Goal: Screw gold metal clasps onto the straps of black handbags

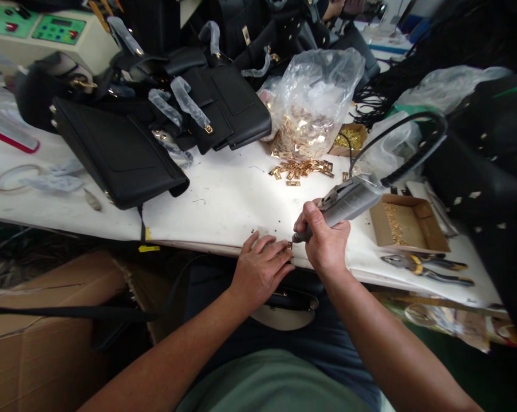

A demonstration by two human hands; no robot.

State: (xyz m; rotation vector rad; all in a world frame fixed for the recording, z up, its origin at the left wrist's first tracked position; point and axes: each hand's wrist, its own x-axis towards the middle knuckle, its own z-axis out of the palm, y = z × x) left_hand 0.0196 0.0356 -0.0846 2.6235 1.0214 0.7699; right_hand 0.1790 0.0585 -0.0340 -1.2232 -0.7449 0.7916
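My right hand [327, 240] is closed around a grey electric screwdriver [348, 197], tilted with its tip low near the table's front edge. A black cable [406, 120] curves away from its upper end. My left hand [262, 266] lies at that edge with its fingers stretched out and apart. Its index fingertip touches a small gold metal fitting [289, 245], right beside the screwdriver's tip. Below my hands, a black bag piece with a pale lining [284, 318] rests on my lap, partly hidden by the left hand.
Black handbags [121, 149] cover the back left of the white table [224, 212]. Loose gold plates [301, 169] lie before a clear plastic bag [318, 97] of more. To the right are a cardboard tray [425, 223] of small screws and pliers [430, 268].
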